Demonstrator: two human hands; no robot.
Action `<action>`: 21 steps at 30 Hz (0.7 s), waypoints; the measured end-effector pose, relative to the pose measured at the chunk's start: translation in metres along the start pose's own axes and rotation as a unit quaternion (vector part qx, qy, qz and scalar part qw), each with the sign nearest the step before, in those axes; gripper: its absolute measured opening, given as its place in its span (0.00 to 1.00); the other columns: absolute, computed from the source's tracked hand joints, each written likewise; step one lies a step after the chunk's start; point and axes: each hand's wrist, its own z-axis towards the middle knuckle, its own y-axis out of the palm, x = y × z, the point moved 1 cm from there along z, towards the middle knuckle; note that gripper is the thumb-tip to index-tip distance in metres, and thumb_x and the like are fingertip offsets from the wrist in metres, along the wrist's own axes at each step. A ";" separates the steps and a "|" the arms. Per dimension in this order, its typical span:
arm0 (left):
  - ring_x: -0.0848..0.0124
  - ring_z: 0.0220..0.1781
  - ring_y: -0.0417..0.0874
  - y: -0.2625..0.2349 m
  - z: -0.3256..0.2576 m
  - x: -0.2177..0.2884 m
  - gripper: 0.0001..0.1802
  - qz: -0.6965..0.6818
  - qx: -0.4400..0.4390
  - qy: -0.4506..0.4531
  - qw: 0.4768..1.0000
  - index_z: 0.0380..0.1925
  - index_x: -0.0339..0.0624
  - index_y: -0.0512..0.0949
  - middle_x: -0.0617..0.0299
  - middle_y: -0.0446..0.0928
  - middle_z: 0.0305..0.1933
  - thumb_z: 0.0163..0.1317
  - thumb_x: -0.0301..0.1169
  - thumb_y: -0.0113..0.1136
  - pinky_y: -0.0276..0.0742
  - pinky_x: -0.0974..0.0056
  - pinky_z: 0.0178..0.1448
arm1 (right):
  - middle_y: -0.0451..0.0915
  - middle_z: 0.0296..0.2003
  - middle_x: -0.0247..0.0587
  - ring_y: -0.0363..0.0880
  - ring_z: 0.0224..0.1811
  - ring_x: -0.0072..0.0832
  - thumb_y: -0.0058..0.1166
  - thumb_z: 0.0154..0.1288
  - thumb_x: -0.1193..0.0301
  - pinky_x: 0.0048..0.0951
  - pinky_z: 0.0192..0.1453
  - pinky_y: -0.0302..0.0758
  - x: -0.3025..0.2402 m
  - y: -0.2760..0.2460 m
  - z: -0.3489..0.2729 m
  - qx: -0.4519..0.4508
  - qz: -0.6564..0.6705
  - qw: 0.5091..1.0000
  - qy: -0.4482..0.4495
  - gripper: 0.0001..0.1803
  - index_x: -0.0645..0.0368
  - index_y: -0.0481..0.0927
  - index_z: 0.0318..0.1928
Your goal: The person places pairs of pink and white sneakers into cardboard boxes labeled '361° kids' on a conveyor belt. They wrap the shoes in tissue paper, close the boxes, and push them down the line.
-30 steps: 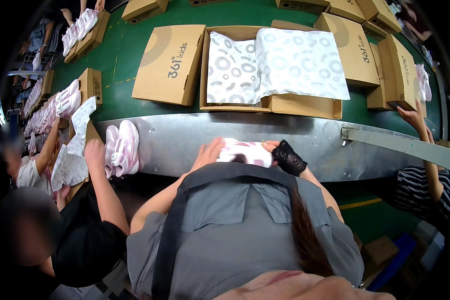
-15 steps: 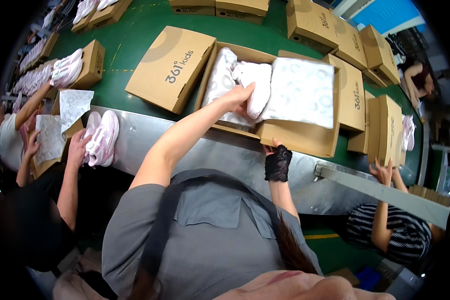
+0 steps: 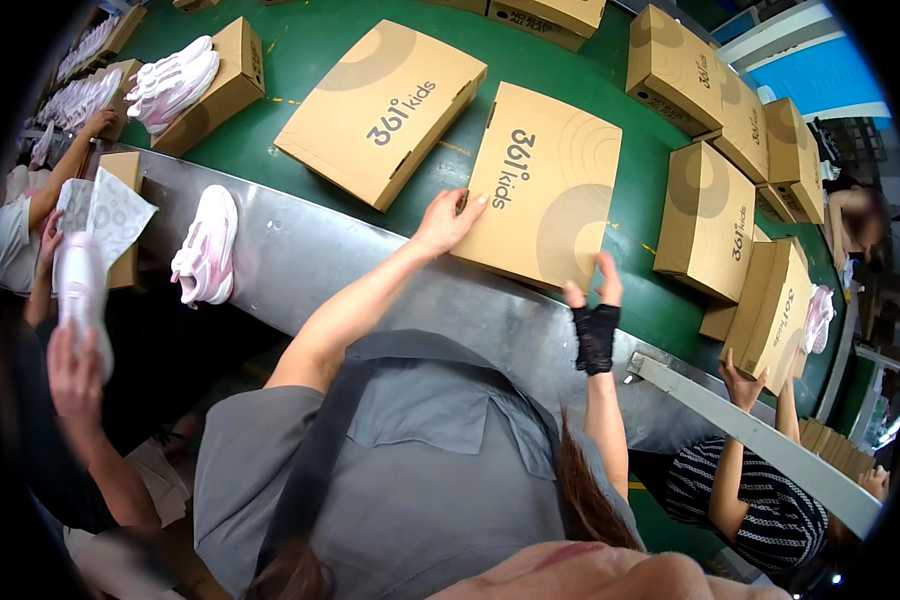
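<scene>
The right hand, in a black wrist wrap, presses spread fingers on the near edge of the closed shoe box; the left hand lies flat on its left corner. The box's long axis runs away from the hands across the green bench, just right of a second closed box.

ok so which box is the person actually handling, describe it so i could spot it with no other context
Start at the green conveyor belt running past the steel ledge. At the belt's near edge lies a closed brown shoe box, lid up with pale ring markings. It alone has the person's hands on it: the left hand at its left edge, the right hand, in a black wrist wrap, at its near corner.
</scene>
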 end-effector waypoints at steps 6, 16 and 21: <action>0.68 0.44 0.75 -0.001 0.026 -0.012 0.34 -0.329 0.004 -0.153 0.932 0.46 0.32 0.68 0.51 0.73 0.44 0.46 0.48 0.60 0.71 0.66 0.46 | 0.72 0.45 0.40 0.68 0.46 0.28 0.53 0.57 0.61 0.28 0.53 0.63 0.037 0.034 -0.016 -0.073 0.223 0.938 0.256 0.26 0.65 0.68 0.51; 0.56 0.49 0.67 -0.049 -0.023 0.149 0.30 -0.291 -0.134 -0.228 0.919 0.45 0.49 0.68 0.55 0.67 0.48 0.46 0.54 0.51 0.61 0.39 0.45 | 0.74 0.44 0.41 0.71 0.36 0.19 0.55 0.55 0.55 0.19 0.37 0.70 -0.072 -0.099 0.032 0.013 0.267 0.931 0.249 0.32 0.64 0.66 0.55; 0.58 0.50 0.68 -0.034 -0.050 0.158 0.30 -0.305 -0.142 -0.248 0.909 0.48 0.50 0.68 0.56 0.68 0.50 0.47 0.55 0.50 0.63 0.43 0.48 | 0.66 0.52 0.51 0.70 0.48 0.29 0.59 0.52 0.62 0.28 0.40 0.74 -0.061 -0.075 -0.017 0.178 0.419 0.843 0.286 0.48 0.61 0.39 0.63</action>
